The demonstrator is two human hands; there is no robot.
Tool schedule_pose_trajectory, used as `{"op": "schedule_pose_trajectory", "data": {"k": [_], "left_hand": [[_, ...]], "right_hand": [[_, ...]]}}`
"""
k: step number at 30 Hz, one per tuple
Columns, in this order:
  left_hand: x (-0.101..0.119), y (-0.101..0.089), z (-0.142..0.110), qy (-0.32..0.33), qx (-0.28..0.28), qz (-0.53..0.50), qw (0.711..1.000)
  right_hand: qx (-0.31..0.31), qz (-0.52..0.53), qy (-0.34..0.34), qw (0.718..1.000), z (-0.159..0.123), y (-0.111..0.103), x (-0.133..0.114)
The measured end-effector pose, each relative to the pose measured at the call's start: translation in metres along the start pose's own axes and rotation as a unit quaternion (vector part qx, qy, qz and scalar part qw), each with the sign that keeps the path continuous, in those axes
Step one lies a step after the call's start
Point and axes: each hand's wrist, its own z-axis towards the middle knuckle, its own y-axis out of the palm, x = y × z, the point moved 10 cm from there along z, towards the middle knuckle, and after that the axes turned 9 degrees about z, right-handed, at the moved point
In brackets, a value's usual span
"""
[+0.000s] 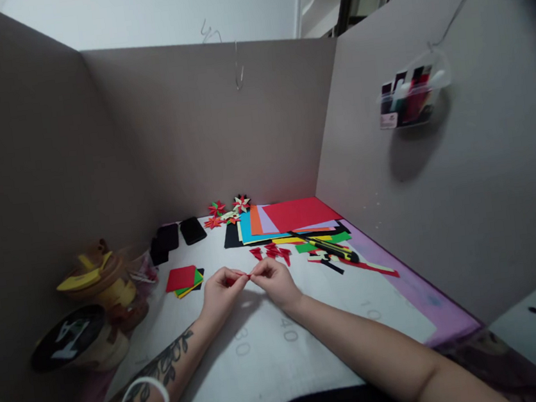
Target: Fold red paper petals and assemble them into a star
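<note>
My left hand [223, 288] and my right hand [276, 282] meet over the white table covering, thumbs and fingertips pinched together. Between them is a small piece of red paper [231, 281], mostly covered by the fingers. Just beyond my hands lie several small folded red paper pieces [272, 252]. To the left of my left hand sits a stack of paper squares [181, 278], red on top with green, yellow and black edges showing beneath.
Coloured sheets [298, 213] are piled at the back right. A black-and-yellow utility knife [334, 249] lies by paper scraps [328, 264]. Folded paper stars [241, 203] and a black phone-like object [192, 230] are at the back. Containers [96, 282] stand left; grey panels [219, 116] enclose the table.
</note>
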Motion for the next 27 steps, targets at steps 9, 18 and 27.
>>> {"op": "schedule_pose_trajectory", "data": {"k": [9,18,27], "left_hand": [[-0.007,0.007,-0.001,-0.040,-0.013,-0.071,0.997],[-0.014,0.000,0.004,-0.056,0.001,-0.037,0.998],[0.000,0.002,0.003,0.025,-0.025,0.059,0.998]], "right_hand": [[-0.022,0.018,0.015,0.999,0.001,0.009,-0.002],[-0.004,-0.005,0.015,1.000,0.003,0.002,0.000],[-0.070,-0.081,0.071,0.992,-0.002,0.017,0.016]]}}
